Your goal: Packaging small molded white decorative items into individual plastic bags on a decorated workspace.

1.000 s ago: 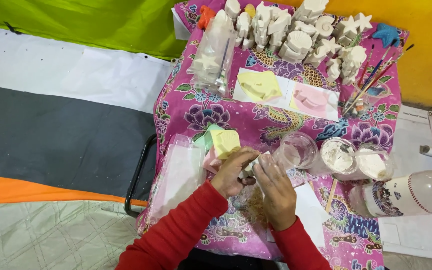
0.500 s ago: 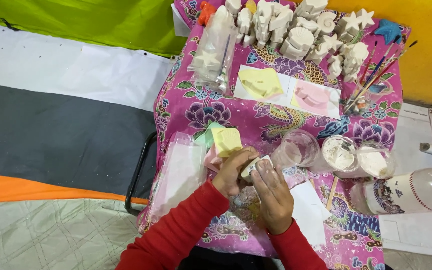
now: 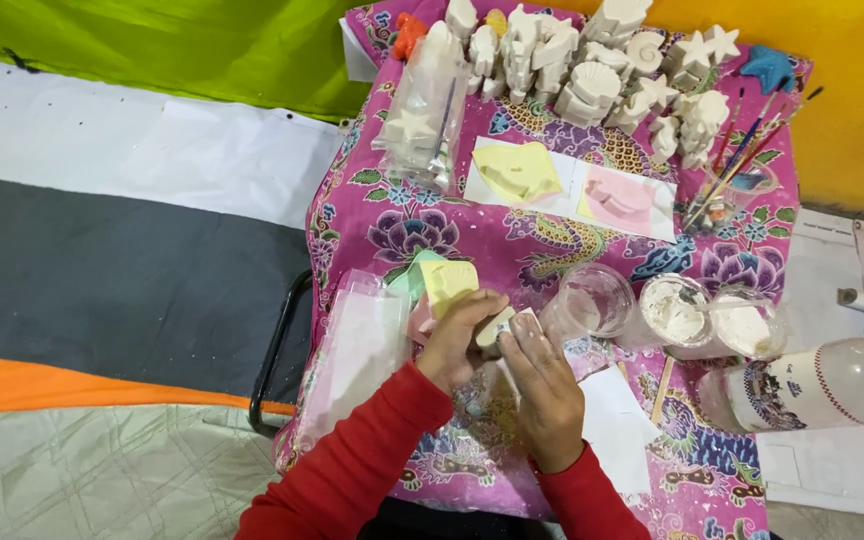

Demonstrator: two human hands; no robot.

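Both sleeves red. Left hand (image 3: 457,340) and right hand (image 3: 542,385) meet over near edge of table (image 3: 512,250); fingers of both closed round small pale mould (image 3: 497,326), held just above pink floral cloth. Yellow mould (image 3: 449,283) just beyond left hand. Three clear cups (image 3: 592,300) to right, two holding white powder. Two moulds (image 3: 517,170) on paper mid-table. White figurines (image 3: 592,85), too many to count, along far edge. Yellow-green backdrop behind; grey, white, orange floor covering left.

A craft stall or hobby workshop: beyond the fingers, white plaster figurines (image 3: 592,60), paintbrushes (image 3: 742,150) and powder cups (image 3: 677,310) crowd a cloth-covered worktop (image 3: 372,220).
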